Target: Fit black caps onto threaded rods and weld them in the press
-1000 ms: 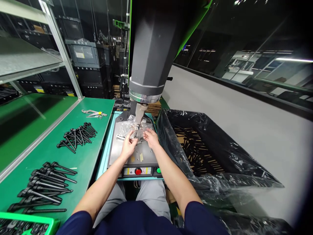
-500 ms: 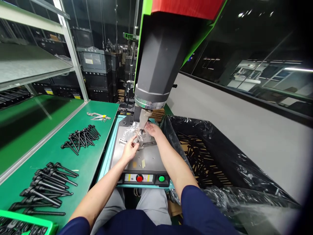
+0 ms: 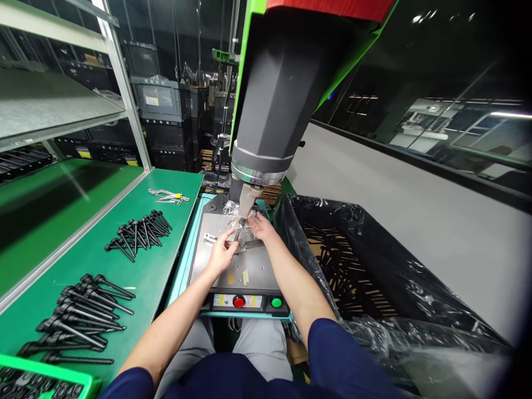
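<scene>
My left hand [image 3: 223, 252] is over the metal work plate [image 3: 216, 266], its thumb and fingers closed on a dark rod-like part [image 3: 237, 235]. The part's dark upper end [image 3: 242, 221] is right under the grey tip [image 3: 248, 199] of the press machine. To the right of that tip is my right hand [image 3: 260, 226], its fingers apart and nothing plainly in them. Between the hands sits a small metal fixture [image 3: 251, 244]. Crumpled clear film [image 3: 231, 208] shows behind the left fingers. Fine detail at the fingertips is too small to tell.
Black threaded rods with round heads [image 3: 78, 310] lie in two groups on the green table [image 3: 137, 288] at left, near hand tools [image 3: 168, 196]. A green-rimmed bin [image 3: 50, 371] holds black parts. At right stands a film-lined box [image 3: 361, 221]. Red [image 3: 239, 302] and green [image 3: 276, 302] buttons face me.
My right hand has drawn back slightly from the machine's tip, and its fingers are more spread. The clear film near the left fingers looks smaller. My left hand keeps nearly the same place.
</scene>
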Demonstrator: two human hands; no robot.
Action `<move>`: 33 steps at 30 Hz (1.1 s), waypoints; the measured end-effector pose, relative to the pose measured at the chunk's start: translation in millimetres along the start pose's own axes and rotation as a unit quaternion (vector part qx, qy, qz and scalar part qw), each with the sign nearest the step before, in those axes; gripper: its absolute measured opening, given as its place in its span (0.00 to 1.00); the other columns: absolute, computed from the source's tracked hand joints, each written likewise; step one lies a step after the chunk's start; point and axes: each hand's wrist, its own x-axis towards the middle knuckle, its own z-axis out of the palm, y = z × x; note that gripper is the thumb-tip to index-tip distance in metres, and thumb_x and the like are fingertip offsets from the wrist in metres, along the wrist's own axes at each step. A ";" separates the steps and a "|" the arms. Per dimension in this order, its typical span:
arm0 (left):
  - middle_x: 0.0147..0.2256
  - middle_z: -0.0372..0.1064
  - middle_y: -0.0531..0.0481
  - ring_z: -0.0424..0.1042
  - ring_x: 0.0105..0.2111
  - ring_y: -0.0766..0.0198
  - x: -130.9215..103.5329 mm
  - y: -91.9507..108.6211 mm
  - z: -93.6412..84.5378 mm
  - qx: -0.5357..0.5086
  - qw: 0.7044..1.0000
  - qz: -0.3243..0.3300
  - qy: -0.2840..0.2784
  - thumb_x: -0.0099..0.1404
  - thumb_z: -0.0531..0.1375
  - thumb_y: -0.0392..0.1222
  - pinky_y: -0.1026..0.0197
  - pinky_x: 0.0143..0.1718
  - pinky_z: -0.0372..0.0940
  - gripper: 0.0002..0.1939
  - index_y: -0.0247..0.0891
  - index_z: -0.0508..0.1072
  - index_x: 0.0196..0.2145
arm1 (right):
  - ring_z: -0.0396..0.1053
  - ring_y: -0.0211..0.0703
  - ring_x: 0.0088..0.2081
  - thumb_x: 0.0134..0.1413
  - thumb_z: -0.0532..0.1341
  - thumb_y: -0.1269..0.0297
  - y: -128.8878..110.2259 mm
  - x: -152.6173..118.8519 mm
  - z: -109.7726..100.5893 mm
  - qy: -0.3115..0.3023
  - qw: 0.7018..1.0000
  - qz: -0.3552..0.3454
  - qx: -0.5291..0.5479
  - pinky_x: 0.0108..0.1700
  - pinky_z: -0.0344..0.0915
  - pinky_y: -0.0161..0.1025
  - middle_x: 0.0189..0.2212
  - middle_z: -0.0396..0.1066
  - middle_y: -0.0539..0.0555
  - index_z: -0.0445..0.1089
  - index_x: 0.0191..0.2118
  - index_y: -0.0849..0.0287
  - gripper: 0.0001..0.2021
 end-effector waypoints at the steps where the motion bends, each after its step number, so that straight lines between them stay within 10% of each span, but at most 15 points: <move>1: 0.41 0.77 0.43 0.76 0.37 0.60 -0.4 0.6 0.2 -0.001 1.000 0.000 -0.003 0.61 0.60 0.40 0.57 0.41 0.69 0.27 0.35 0.68 0.58 | 0.74 0.39 0.24 0.68 0.55 0.60 -1.6 -4.1 -1.9 -0.001 1.000 0.005 -0.002 0.22 0.71 0.30 0.25 0.75 0.54 0.67 0.42 0.63 0.10; 13: 0.58 0.67 0.40 0.76 0.35 0.65 -19.4 3.4 -1.2 -0.035 0.999 0.015 -0.005 0.63 0.59 0.40 0.59 0.40 0.70 0.32 0.44 0.60 0.65 | 0.75 0.44 0.30 0.66 0.55 0.48 1.8 -39.1 -19.4 0.062 0.995 -0.015 -0.073 0.30 0.74 0.39 0.29 0.73 0.57 0.63 0.45 0.62 0.19; 19: 0.47 0.72 0.42 0.73 0.43 0.59 -71.9 -22.1 -46.8 0.089 0.988 0.009 0.128 0.66 0.56 0.45 0.55 0.45 0.70 0.27 0.39 0.63 0.62 | 0.71 0.41 0.32 0.62 0.61 0.61 34.2 -86.9 -86.8 0.150 0.964 -0.136 -0.172 0.34 0.70 0.35 0.30 0.72 0.53 0.67 0.40 0.58 0.06; 21: 0.50 0.69 0.39 0.71 0.50 0.53 -89.4 -38.8 -69.7 0.201 0.961 0.005 0.188 0.65 0.56 0.46 0.50 0.52 0.67 0.25 0.37 0.67 0.58 | 0.71 0.44 0.44 0.54 0.66 0.65 52.0 -107.7 -126.4 0.175 0.929 -0.221 -0.240 0.46 0.69 0.39 0.39 0.73 0.55 0.70 0.42 0.56 0.09; 24: 0.57 0.64 0.35 0.62 0.59 0.45 -112.9 -65.7 -96.9 0.328 0.921 -0.014 0.211 0.61 0.59 0.52 0.43 0.62 0.57 0.31 0.34 0.66 0.59 | 0.61 0.60 0.59 0.51 0.65 0.55 83.4 -130.3 -189.9 0.171 0.723 -0.416 -0.525 0.61 0.58 0.58 0.54 0.68 0.64 0.70 0.50 0.58 0.21; 26: 0.58 0.62 0.34 0.61 0.61 0.43 -126.9 -81.5 -106.2 0.331 0.923 -0.060 0.186 0.60 0.60 0.56 0.43 0.63 0.55 0.35 0.33 0.65 0.60 | 0.60 0.62 0.61 0.54 0.61 0.49 104.0 -136.8 -225.4 0.159 0.655 -0.424 -0.605 0.62 0.55 0.61 0.57 0.65 0.66 0.66 0.57 0.60 0.29; 33: 0.60 0.63 0.39 0.62 0.62 0.48 -155.5 -106.5 -111.2 0.261 0.955 -0.097 0.103 0.60 0.60 0.60 0.47 0.64 0.56 0.35 0.38 0.65 0.60 | 0.57 0.57 0.65 0.59 0.57 0.50 130.6 -136.4 -274.1 0.104 0.668 -0.356 -0.645 0.64 0.57 0.55 0.65 0.56 0.62 0.49 0.70 0.54 0.36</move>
